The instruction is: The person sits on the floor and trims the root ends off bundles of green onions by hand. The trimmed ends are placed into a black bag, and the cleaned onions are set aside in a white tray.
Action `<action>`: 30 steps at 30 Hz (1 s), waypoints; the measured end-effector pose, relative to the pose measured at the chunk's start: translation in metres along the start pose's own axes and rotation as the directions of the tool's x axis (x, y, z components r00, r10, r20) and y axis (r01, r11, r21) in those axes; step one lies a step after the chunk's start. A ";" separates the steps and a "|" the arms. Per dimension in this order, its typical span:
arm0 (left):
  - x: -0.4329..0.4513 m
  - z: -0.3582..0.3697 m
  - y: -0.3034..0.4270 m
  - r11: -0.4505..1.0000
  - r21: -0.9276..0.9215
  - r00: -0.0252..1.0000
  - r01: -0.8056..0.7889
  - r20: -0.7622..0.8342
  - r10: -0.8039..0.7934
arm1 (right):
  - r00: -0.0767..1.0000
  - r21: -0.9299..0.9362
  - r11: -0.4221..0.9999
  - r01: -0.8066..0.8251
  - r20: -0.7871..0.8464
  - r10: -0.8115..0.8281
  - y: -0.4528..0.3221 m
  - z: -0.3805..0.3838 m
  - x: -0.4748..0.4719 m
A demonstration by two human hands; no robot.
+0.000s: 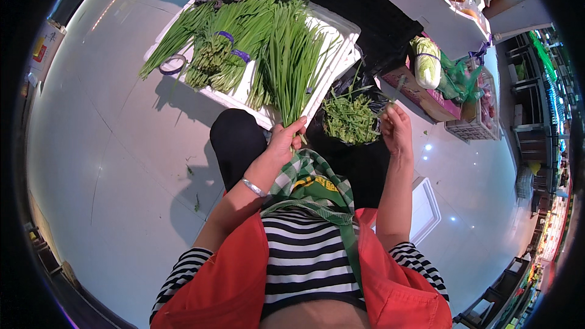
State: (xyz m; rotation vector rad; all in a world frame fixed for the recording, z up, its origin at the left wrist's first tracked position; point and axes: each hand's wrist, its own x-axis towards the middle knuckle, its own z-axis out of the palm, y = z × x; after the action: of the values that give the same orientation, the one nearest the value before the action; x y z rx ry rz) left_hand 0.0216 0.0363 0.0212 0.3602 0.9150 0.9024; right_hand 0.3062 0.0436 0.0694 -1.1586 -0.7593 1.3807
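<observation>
My left hand [287, 137] is closed around the stem ends of a bunch of garlic chives [292, 55], whose leaves fan over a white foam tray [336, 71]. Other green bundles lie in the tray, and purple tape crosses some of them [208, 57]. A roll of purple tape [172, 65] rests at the tray's left edge. My right hand [395, 123] is raised over the right side of a black bag, fingertips pinching thin green leaf scraps [388, 100]. Leaf trimmings [351, 119] fill that bag between my knees.
Black plastic crates [379, 18] stand behind the tray. At right, a napa cabbage [427, 63] lies on a cardboard box [420, 93] beside a plastic basket [473, 128]. A white foam lid [425, 210] lies by my right arm. Bits of leaf [197, 202] are on the tiled floor.
</observation>
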 end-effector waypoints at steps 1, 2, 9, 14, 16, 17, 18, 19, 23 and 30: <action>-0.001 0.000 0.001 0.998 -0.040 0.999 0.038 0.029 -0.037 | 0.995 -0.233 0.971 -0.047 -0.095 0.025 0.000 -0.007 0.007; -0.003 0.001 0.002 0.995 -0.079 0.996 0.063 0.067 -0.057 | 0.991 -0.658 0.752 -0.038 -0.122 -0.057 0.004 -0.011 0.010; -0.044 0.002 0.039 0.964 -0.261 0.899 0.057 0.434 0.065 | 0.959 -0.932 0.362 -0.027 -0.127 -0.255 0.020 -0.015 0.025; -0.052 -0.014 0.101 0.883 -0.443 0.814 -0.158 0.447 0.370 | 0.938 -0.857 0.473 0.206 0.035 -0.346 0.035 0.030 0.025; -0.040 -0.022 0.115 0.823 -0.514 0.846 -0.242 0.303 0.438 | 0.939 -0.796 0.538 0.278 0.108 -0.326 0.044 0.058 0.023; -0.033 -0.026 0.117 0.824 -0.505 0.859 -0.258 0.271 0.435 | 0.928 -0.746 0.574 0.338 0.164 -0.335 0.048 0.073 0.023; -0.027 -0.029 0.118 0.825 -0.495 0.872 -0.272 0.237 0.429 | 0.937 -0.736 0.590 0.333 0.192 -0.291 0.052 0.088 0.024; -0.023 -0.033 0.118 0.832 -0.481 0.914 -0.278 0.133 0.382 | 0.952 -0.727 0.616 0.303 0.207 -0.224 0.056 0.101 0.025; -0.011 -0.037 0.111 0.823 -0.504 0.913 -0.262 0.146 0.380 | 0.916 -0.839 0.370 0.400 0.352 -0.192 0.065 0.140 0.032; -0.018 -0.035 0.109 0.867 -0.422 0.921 -0.264 0.158 0.357 | 0.970 -0.966 -0.134 0.223 0.234 -0.072 0.088 0.162 0.037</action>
State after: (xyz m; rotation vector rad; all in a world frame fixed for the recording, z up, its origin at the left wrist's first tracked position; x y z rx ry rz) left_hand -0.0683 0.0838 0.0777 0.2607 0.4448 1.2895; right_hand 0.1294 0.0924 0.0300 -2.0471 -2.2248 0.3241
